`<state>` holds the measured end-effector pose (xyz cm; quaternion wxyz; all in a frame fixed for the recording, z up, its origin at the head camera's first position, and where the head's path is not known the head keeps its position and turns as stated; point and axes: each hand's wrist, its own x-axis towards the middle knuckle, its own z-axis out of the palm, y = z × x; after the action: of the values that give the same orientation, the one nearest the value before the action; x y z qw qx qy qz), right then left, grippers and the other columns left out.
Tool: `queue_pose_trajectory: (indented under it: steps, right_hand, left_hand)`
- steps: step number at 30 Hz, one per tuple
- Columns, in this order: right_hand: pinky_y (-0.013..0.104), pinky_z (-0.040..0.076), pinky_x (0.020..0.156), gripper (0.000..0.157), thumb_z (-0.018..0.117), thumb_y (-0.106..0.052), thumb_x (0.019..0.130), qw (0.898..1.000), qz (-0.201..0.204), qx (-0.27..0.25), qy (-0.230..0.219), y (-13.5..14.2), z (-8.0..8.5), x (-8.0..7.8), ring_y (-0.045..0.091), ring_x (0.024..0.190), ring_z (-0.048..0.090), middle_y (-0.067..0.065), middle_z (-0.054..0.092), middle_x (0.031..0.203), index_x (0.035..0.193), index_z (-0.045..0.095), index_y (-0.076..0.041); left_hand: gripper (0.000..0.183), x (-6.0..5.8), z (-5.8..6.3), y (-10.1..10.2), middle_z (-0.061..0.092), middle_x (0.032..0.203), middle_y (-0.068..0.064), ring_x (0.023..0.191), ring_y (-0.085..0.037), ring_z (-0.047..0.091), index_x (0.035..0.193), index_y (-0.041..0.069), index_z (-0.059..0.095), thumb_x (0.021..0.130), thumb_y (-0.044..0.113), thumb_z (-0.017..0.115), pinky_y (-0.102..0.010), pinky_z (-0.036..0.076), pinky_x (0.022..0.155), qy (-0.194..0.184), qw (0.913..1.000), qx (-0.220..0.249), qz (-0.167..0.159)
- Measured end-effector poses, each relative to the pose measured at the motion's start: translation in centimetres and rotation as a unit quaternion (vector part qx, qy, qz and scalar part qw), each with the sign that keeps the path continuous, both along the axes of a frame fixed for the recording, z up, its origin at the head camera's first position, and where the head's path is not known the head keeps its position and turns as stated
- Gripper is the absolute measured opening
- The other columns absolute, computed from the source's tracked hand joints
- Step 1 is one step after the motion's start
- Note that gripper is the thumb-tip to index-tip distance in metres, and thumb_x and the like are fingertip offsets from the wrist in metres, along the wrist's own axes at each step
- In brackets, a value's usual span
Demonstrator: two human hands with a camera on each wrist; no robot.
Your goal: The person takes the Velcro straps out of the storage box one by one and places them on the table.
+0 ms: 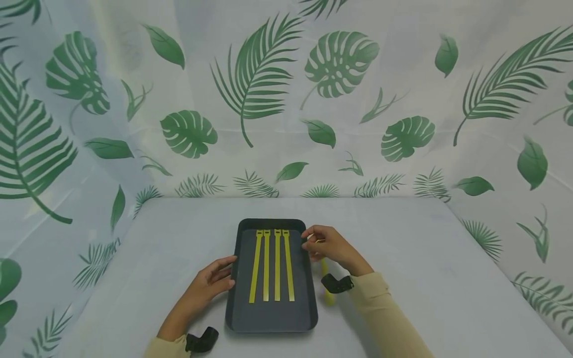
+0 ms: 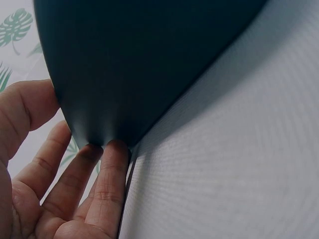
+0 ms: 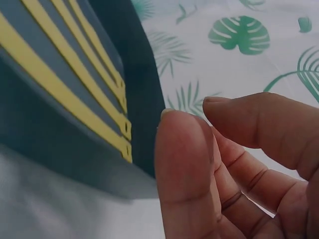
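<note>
A dark grey tray [image 1: 270, 318] lies on the white surface. Inside it, several flat yellow cable ties [image 1: 277, 268] with slotted heads lie side by side, heads toward the far end; the right wrist view shows the slots up close. My left hand [image 1: 208, 283] touches the tray's left wall with its fingertips, thumb apart, as the left wrist view shows. Beside the tray's far right corner, my right hand [image 1: 331, 246] has bent fingers, with a gap between thumb and forefinger and nothing visible in it. Whether it touches the rim, I cannot tell.
Another yellow strip [image 1: 329, 298] lies on the table right of the tray, partly hidden beneath the right wrist and its black band [image 1: 336, 283]. A leaf-patterned white curtain [image 1: 277, 99] borders the white table [image 1: 403, 238] at the back and sides.
</note>
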<state>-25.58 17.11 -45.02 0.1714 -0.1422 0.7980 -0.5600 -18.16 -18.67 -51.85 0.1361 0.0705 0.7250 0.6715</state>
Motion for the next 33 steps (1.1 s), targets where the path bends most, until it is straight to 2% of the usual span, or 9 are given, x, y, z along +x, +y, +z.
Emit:
queue_pose_trajectory:
  steps: [7,14,22,28,33]
  right_hand:
    - [0.035,0.065,0.072,0.033,0.063,-0.002,0.103,1.0,0.022,0.011,0.008,-1.1,0.1,-0.4,0.018,0.078,0.07,0.012,0.067,0.094,0.131,0.059,0.015]
    - [0.045,0.066,0.078,0.032,0.065,-0.002,0.105,0.999,0.036,0.006,0.008,-2.3,0.4,-0.8,0.027,0.085,0.074,0.024,0.069,0.101,0.132,0.059,0.015]
    - [0.038,0.065,0.078,0.034,0.067,-0.001,0.104,0.998,0.058,0.0,0.009,-3.7,0.6,-1.5,0.023,0.088,0.072,0.024,0.07,0.107,0.131,0.059,0.017]
    - [0.038,0.065,0.079,0.032,0.067,0.001,0.103,0.997,0.072,0.001,0.013,-4.6,0.4,-2.1,0.041,0.103,0.072,0.028,0.07,0.116,0.131,0.061,0.016]
    - [0.037,0.064,0.078,0.031,0.068,0.0,0.103,0.997,0.081,0.011,0.013,-5.4,0.2,-2.4,0.045,0.103,0.071,0.023,0.071,0.116,0.131,0.063,0.014]
  left_hand:
    - [0.067,-0.1,-0.1,-0.1,0.041,0.168,-0.026,0.154,-0.047,0.041,0.162,0.0,0.045,0.104,0.016,0.073,-0.046,0.05,0.116,-0.002,0.9999,0.006,-0.009]
    - [0.068,-0.3,-0.2,-0.1,0.039,0.168,-0.027,0.154,-0.048,0.04,0.162,-0.001,0.044,0.104,0.017,0.074,-0.044,0.052,0.113,0.001,0.9999,0.005,-0.012]
    - [0.068,-0.2,-0.1,-0.1,0.04,0.168,-0.026,0.153,-0.047,0.042,0.161,-0.001,0.045,0.103,0.018,0.074,-0.044,0.052,0.113,0.003,1.0,0.001,-0.006]
    - [0.066,-0.3,-0.3,-0.3,0.04,0.168,-0.026,0.154,-0.047,0.041,0.162,-0.001,0.045,0.104,0.016,0.073,-0.04,0.053,0.112,0.005,0.9999,0.003,-0.011]
    - [0.067,-0.3,-0.2,-0.4,0.037,0.169,-0.028,0.154,-0.049,0.039,0.163,-0.003,0.042,0.105,0.016,0.072,-0.042,0.052,0.114,0.01,0.9996,0.013,-0.023]
